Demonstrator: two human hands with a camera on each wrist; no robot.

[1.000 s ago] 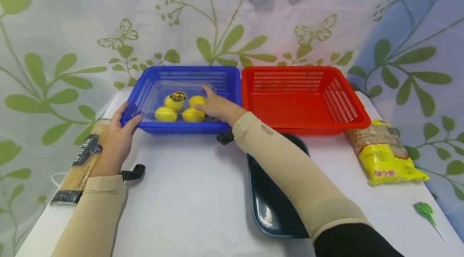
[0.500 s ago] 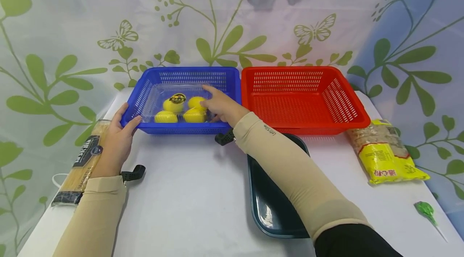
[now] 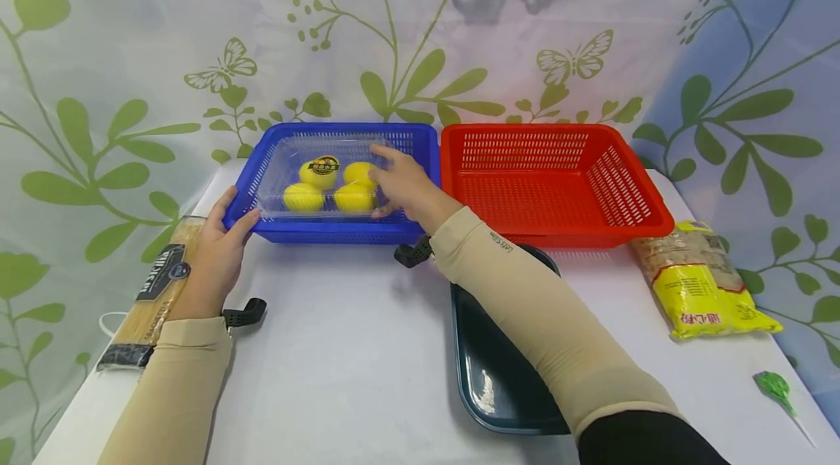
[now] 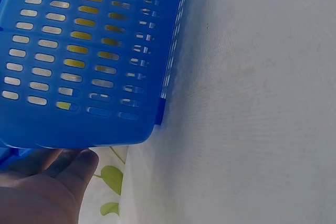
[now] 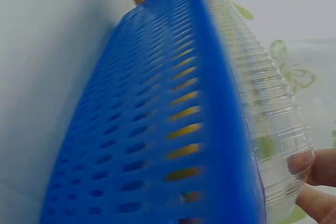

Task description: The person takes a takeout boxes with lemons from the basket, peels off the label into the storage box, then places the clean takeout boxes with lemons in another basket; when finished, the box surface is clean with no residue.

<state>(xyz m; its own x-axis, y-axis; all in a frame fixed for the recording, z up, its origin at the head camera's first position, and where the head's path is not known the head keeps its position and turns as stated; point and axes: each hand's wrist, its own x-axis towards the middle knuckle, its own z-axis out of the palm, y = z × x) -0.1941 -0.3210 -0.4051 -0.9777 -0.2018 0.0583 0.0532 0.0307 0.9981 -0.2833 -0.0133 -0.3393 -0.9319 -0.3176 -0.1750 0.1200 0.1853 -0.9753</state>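
Observation:
My right hand (image 3: 416, 188) grips the right edge of a clear plastic box (image 3: 278, 177) that has a dark label on its lid. Several yellow lemon-like fruits (image 3: 304, 197) show through it. In the right wrist view, thumb and finger pinch the ridged wall of the box (image 5: 270, 124), which stands above the rim of the blue basket (image 5: 220, 114). My left hand (image 3: 213, 261) holds that same blue basket (image 3: 341, 233) by its front left corner, the thumb near the rim. Only part of the left hand shows in the left wrist view, beside the basket's corner (image 4: 105, 129).
A red basket (image 3: 558, 237) stands against the blue one's right side. A dark green tray (image 3: 488, 363) lies under the right forearm. Packed noodles (image 3: 160, 283) lie at left, a yellow bag (image 3: 702, 290) at right, with a green lollipop (image 3: 774, 386) in front of it.
The clear box with the yellow fruits has risen a little within the blue basket, my right hand rising with it. The left hand keeps its place at the basket's corner.

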